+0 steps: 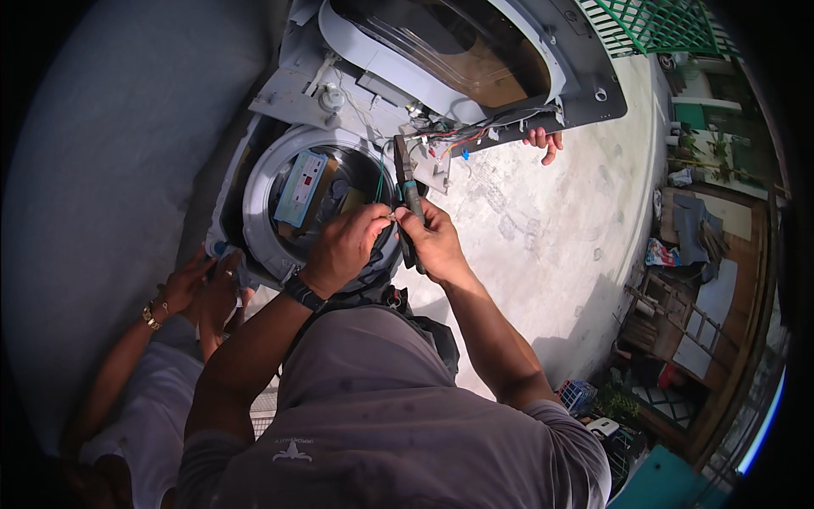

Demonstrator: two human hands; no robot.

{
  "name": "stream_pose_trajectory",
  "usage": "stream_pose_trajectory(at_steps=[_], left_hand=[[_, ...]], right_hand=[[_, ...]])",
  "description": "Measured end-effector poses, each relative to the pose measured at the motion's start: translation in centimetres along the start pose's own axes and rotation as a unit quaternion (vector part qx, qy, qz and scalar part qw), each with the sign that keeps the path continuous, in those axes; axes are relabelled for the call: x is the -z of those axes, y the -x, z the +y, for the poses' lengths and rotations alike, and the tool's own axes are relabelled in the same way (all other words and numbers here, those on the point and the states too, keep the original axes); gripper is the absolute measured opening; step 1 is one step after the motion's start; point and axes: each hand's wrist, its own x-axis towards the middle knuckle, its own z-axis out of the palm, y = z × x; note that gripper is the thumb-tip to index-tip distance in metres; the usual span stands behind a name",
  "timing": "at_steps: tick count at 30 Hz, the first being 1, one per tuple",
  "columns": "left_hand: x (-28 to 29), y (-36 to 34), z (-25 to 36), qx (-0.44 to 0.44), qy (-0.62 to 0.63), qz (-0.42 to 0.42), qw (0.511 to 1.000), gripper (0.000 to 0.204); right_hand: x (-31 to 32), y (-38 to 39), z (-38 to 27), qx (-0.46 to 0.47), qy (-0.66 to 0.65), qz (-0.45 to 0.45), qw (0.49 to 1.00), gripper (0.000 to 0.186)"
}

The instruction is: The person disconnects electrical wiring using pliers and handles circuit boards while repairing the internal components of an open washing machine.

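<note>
My right hand [437, 243] is closed around a pair of pliers [401, 154] with dark jaws and grey-and-teal handles, the jaws pointing away from me. Close beside it, my left hand [343, 252] pinches the end of a thin wire at the fingertips; the tip is too small to make out. Thin green wires [381, 180] run down towards these fingers. Both hands are over the near right rim of an open washing machine tub [257, 199]. Inside the tub lies a light-blue box [301, 188] among other parts.
The machine's top panel with its dark lid [458, 51] is tilted up at the back, a wire bundle [500, 123] along its edge. Another person's hand [543, 144] touches that panel; a co-worker's hands [208, 288] are at the machine's left side. Concrete floor [543, 229] lies right.
</note>
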Motion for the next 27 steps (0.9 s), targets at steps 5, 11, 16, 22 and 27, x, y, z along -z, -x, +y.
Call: stream_pose_trajectory(at_steps=[5,11,16,22,27], left_hand=[[-0.3,0.2,-0.5,0.004,0.021,0.024,0.999,0.023],[-0.4,0.3,-0.6,0.029,0.045,0.013,0.998,0.021],[-0.5,0.3,-0.4,0.074,0.079,0.016,0.994,0.019],[-0.4,0.6,-0.4,0.066,0.056,0.015,0.996,0.017],[-1.2,0.7,-0.8,0.178,0.225,0.011,0.958,0.018]], right_hand=[[0.3,-0.1,0.9,0.084,0.094,0.024,0.992,0.018],[0.4,0.0,-0.3,-0.052,-0.060,-0.021,0.997,0.019],[0.2,-0.1,0.3,0.174,0.160,0.017,0.971,0.017],[0.2,0.1,-0.3,0.233,0.214,0.010,0.949,0.016],[0.1,-0.3,0.5,0.138,0.089,-0.003,0.986,0.016]])
